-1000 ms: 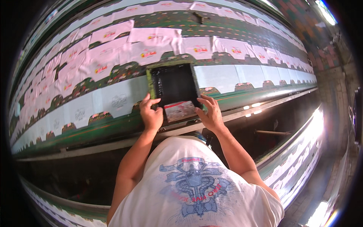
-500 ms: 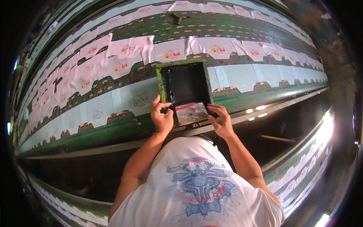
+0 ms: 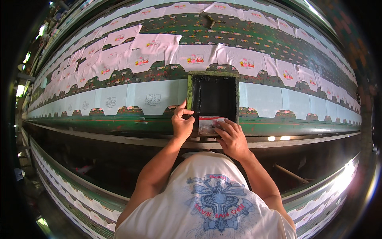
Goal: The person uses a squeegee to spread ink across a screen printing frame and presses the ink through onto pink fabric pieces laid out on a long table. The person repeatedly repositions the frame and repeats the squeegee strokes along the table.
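- Left hand (image 3: 183,124) and right hand (image 3: 234,139) block the near corners of the green-edged, dark rectangular frame (image 3: 189,92).
- Flat red-and-grey rectangular piece (image 3: 207,126) obstructs its near end.
- Passage lies over flat pale-blue fabric (image 3: 259,98) right of the frame.

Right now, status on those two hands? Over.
Left hand beside green-edged frame, grip unclear. Right hand on grey-and-red packet. Packet hides part of frame's near end.
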### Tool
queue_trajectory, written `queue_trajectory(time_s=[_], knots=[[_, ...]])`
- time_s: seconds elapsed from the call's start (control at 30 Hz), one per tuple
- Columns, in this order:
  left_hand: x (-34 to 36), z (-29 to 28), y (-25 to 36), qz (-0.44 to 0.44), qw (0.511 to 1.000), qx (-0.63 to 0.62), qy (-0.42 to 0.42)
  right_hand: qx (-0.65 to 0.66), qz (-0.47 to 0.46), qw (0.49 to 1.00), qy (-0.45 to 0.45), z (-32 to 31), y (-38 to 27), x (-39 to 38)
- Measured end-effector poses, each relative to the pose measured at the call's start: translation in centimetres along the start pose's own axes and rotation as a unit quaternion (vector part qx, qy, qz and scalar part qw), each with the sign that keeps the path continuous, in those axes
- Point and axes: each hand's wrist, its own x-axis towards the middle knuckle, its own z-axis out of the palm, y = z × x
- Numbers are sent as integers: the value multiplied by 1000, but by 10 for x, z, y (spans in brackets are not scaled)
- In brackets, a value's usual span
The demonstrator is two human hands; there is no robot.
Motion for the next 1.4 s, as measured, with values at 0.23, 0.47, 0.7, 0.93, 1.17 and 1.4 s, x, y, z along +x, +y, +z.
queue_trajectory(time_s=[0.23,0.47,0.7,0.93,1.17,1.4], knots=[[2,0,-1,33,995,92,-5,-42,-63,996,-38,-3,0,29],[2,2,-4,14,995,96,-22,-51,-38,992,-107,-20,2,63],[20,-21,37,167,918,341,-113,5,-8,990,-142,-30,61,140],[39,-25,66,210,868,411,-181,-36,-41,998,-25,-11,96,187],[37,-24,63,203,871,403,-195,-91,-38,994,-49,3,53,125],[43,-18,61,212,870,396,-205,-88,-22,993,-70,1,3,64]])
